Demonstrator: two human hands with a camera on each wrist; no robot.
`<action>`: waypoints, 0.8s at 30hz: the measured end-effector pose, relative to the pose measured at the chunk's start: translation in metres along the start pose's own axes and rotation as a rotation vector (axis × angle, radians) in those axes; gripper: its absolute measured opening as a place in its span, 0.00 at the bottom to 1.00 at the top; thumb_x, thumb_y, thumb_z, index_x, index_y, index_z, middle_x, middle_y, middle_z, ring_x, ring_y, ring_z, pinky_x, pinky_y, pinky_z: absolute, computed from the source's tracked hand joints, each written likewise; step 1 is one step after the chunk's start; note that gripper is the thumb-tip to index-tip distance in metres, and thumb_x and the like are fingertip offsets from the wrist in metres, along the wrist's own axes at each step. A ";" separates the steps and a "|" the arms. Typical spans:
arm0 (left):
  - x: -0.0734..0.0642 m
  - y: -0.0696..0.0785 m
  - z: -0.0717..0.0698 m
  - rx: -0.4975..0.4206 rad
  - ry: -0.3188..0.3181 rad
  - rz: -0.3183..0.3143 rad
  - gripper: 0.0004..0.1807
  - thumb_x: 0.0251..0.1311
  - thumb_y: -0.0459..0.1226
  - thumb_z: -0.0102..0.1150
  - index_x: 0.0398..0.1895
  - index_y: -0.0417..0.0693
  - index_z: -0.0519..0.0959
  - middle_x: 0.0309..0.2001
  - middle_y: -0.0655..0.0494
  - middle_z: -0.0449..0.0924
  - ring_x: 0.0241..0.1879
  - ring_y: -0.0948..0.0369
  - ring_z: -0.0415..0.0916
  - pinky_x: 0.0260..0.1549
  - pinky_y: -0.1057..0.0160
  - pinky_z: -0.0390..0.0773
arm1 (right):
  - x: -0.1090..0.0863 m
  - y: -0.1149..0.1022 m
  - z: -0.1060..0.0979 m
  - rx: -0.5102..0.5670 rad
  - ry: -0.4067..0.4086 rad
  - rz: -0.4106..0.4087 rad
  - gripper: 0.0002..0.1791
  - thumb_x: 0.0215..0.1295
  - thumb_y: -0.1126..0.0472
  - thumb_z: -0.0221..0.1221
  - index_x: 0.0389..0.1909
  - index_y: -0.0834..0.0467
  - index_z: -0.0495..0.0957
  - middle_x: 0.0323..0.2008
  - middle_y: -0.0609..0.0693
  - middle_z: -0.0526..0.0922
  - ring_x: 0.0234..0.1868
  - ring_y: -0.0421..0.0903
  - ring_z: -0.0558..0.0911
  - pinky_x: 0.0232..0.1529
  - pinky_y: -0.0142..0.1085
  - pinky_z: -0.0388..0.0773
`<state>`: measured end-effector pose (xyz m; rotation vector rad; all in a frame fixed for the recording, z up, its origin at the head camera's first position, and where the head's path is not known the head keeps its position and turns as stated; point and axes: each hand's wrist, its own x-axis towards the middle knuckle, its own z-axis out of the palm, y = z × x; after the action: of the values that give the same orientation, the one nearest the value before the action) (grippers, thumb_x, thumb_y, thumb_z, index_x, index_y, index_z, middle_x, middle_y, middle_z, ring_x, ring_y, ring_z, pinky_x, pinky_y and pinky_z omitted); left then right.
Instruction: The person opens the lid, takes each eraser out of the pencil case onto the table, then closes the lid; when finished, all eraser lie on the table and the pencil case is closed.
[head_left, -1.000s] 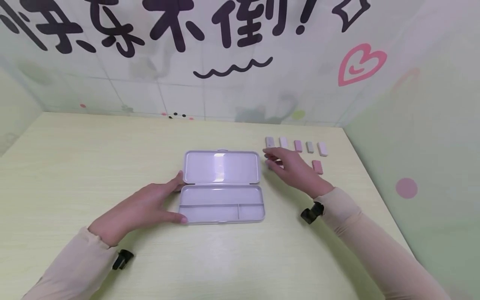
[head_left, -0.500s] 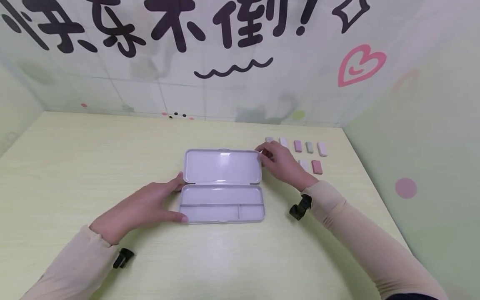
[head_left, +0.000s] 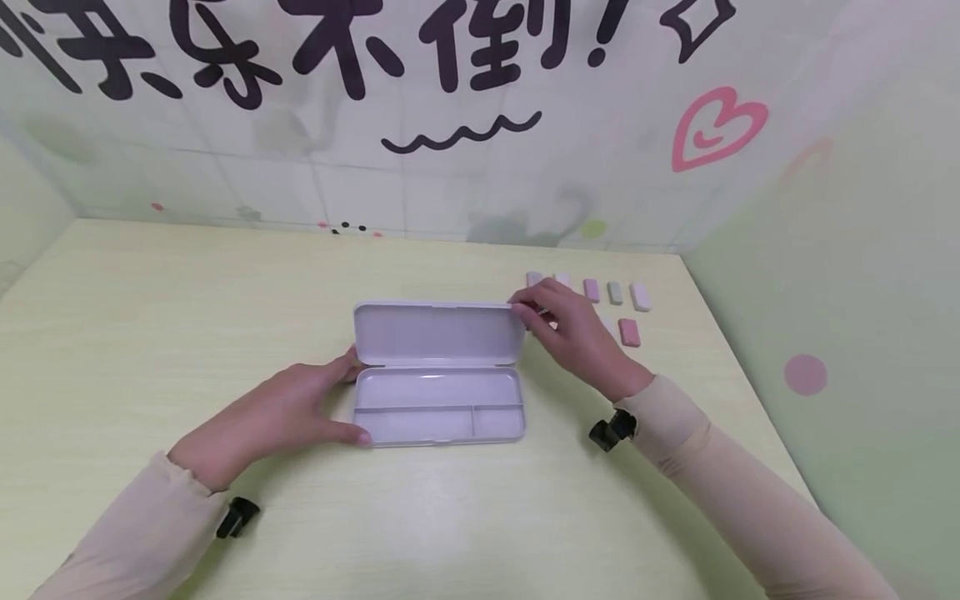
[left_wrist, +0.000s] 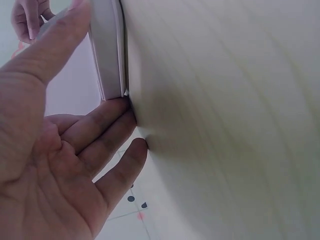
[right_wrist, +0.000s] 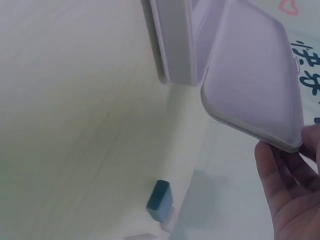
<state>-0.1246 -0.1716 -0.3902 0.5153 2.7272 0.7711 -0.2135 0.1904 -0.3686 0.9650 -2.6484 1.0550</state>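
Observation:
A pale lilac pencil case lies on the table with its lid raised on the hinge, tilted up from the tabletop. Its tray has one long section at the back and two in front; no contents show in it. My left hand holds the case's left end, thumb at the front corner and fingers by the hinge side. At the lid's far right corner, my right hand pinches the edge between thumb and fingers.
Several small eraser-like blocks stand behind and beside my right hand, among them a pink-red block, a grey block and a white block. My hand partly hides some. A printed wall borders the table's back.
My right hand has moved left from beside the blocks to the lid's corner and has lifted the lid from lying flat to a tilt. My left hand stays at the case's left end.

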 end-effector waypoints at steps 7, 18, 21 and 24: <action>-0.002 -0.002 0.001 -0.007 0.012 0.025 0.59 0.49 0.59 0.80 0.81 0.47 0.61 0.67 0.47 0.82 0.66 0.43 0.79 0.65 0.35 0.76 | -0.011 -0.015 -0.014 0.011 -0.165 -0.113 0.12 0.75 0.65 0.62 0.54 0.55 0.87 0.47 0.45 0.91 0.45 0.38 0.86 0.50 0.34 0.87; -0.002 -0.001 -0.002 0.018 -0.043 -0.002 0.68 0.48 0.65 0.77 0.83 0.38 0.55 0.74 0.38 0.73 0.71 0.40 0.74 0.68 0.35 0.75 | -0.027 -0.035 -0.007 0.000 -0.557 -0.004 0.15 0.67 0.51 0.70 0.51 0.45 0.80 0.59 0.40 0.82 0.60 0.40 0.79 0.66 0.43 0.78; -0.004 0.000 -0.002 0.017 -0.052 -0.019 0.69 0.46 0.69 0.75 0.84 0.44 0.54 0.76 0.39 0.70 0.73 0.39 0.71 0.68 0.35 0.74 | -0.030 -0.037 -0.001 -0.040 -0.593 0.021 0.17 0.66 0.50 0.72 0.50 0.42 0.77 0.65 0.42 0.78 0.65 0.42 0.75 0.68 0.43 0.76; -0.006 0.002 -0.003 0.022 -0.057 -0.033 0.69 0.45 0.74 0.71 0.85 0.50 0.54 0.77 0.40 0.69 0.74 0.40 0.70 0.68 0.35 0.74 | -0.034 -0.037 0.005 -0.092 -0.594 0.025 0.19 0.63 0.49 0.74 0.50 0.41 0.76 0.71 0.45 0.74 0.71 0.45 0.72 0.71 0.44 0.75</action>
<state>-0.1196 -0.1739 -0.3863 0.4877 2.6872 0.7079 -0.1637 0.1842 -0.3625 1.4088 -3.1349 0.7200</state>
